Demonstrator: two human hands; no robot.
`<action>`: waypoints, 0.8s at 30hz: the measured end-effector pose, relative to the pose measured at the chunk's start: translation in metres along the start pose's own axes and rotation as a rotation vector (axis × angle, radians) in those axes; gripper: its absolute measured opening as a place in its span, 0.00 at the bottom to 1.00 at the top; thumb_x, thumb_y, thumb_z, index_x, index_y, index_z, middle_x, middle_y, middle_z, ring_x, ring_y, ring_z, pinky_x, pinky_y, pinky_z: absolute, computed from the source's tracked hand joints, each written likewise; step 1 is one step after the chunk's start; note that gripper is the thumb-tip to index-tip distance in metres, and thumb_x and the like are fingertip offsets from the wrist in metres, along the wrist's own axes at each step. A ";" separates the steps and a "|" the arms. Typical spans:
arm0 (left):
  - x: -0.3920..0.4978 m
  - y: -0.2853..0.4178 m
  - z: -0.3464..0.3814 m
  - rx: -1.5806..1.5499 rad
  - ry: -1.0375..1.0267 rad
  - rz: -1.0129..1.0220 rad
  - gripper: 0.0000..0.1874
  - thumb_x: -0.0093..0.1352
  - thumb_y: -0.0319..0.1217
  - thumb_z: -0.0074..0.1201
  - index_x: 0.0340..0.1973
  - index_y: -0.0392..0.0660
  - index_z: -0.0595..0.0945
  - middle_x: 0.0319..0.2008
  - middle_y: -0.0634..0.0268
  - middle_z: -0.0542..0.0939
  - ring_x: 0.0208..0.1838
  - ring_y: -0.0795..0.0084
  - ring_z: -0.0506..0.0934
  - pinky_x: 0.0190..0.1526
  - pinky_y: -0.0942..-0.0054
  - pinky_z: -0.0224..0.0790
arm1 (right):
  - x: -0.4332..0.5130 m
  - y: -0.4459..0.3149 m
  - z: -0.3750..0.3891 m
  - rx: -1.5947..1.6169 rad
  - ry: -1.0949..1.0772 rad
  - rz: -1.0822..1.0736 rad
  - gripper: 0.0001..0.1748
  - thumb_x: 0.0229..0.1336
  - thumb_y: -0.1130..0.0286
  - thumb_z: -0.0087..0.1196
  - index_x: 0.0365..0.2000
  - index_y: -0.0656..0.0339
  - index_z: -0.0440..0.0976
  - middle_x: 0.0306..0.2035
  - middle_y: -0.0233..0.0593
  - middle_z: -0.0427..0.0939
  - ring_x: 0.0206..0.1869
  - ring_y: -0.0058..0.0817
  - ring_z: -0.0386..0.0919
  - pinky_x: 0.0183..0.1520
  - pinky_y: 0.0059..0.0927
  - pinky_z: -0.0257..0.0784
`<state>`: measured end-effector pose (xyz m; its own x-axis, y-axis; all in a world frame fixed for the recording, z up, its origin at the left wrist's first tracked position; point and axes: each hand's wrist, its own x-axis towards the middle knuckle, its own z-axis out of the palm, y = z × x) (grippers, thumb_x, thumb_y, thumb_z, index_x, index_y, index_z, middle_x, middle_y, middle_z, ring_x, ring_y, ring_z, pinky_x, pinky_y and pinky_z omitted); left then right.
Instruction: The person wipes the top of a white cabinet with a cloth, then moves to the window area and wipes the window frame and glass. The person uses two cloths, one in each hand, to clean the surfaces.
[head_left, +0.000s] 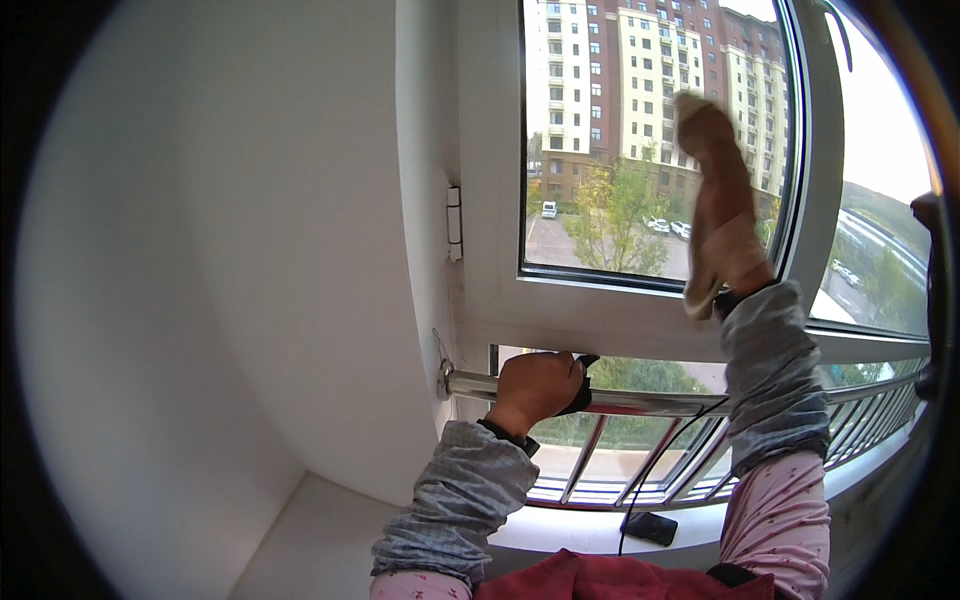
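Note:
My left hand (536, 386) grips the round metal handrail (645, 403) in front of the window and has a black object (581, 394), not clear what, by its fingers. My right hand (709, 142) is raised in front of the window pane (585, 187), blurred by motion. A light cloth (724, 251) lies along that hand and hangs down by the wrist; part of it shows at the fingertips. Grey sleeve covers are on both forearms.
A white wall stands at the left, beside the frame's hinge (454, 223). Metal bars (583, 459) run below the handrail. A black phone-like device (650, 528) lies on the white sill (555, 529), with a black cable (651, 469) hanging by it. A window handle (841, 34) shows at upper right.

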<state>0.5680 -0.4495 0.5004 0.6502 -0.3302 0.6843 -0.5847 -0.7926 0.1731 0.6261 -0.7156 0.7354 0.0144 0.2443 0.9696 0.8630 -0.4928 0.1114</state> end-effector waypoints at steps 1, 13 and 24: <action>0.000 0.000 0.000 -0.008 0.010 0.006 0.17 0.72 0.40 0.48 0.28 0.45 0.85 0.25 0.56 0.85 0.27 0.52 0.84 0.31 0.51 0.77 | 0.019 0.021 -0.018 0.033 0.225 0.126 0.22 0.76 0.63 0.50 0.65 0.56 0.70 0.62 0.37 0.74 0.64 0.37 0.71 0.67 0.31 0.67; -0.001 -0.003 0.006 0.015 0.019 0.007 0.19 0.73 0.41 0.48 0.27 0.45 0.85 0.24 0.56 0.84 0.27 0.52 0.83 0.32 0.51 0.76 | 0.139 0.082 0.018 -0.737 0.218 -0.139 0.18 0.71 0.72 0.56 0.59 0.55 0.75 0.61 0.45 0.77 0.63 0.48 0.76 0.68 0.43 0.73; -0.001 -0.001 0.006 0.009 0.002 -0.042 0.19 0.73 0.42 0.49 0.29 0.44 0.86 0.26 0.54 0.85 0.29 0.51 0.84 0.34 0.50 0.76 | 0.027 -0.053 0.122 -0.154 -0.002 -0.272 0.18 0.70 0.74 0.54 0.59 0.53 0.75 0.62 0.40 0.76 0.67 0.39 0.71 0.71 0.41 0.68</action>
<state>0.5710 -0.4518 0.4957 0.6732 -0.2957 0.6778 -0.5527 -0.8101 0.1955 0.6428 -0.5812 0.7288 -0.2059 0.3861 0.8992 0.7483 -0.5301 0.3989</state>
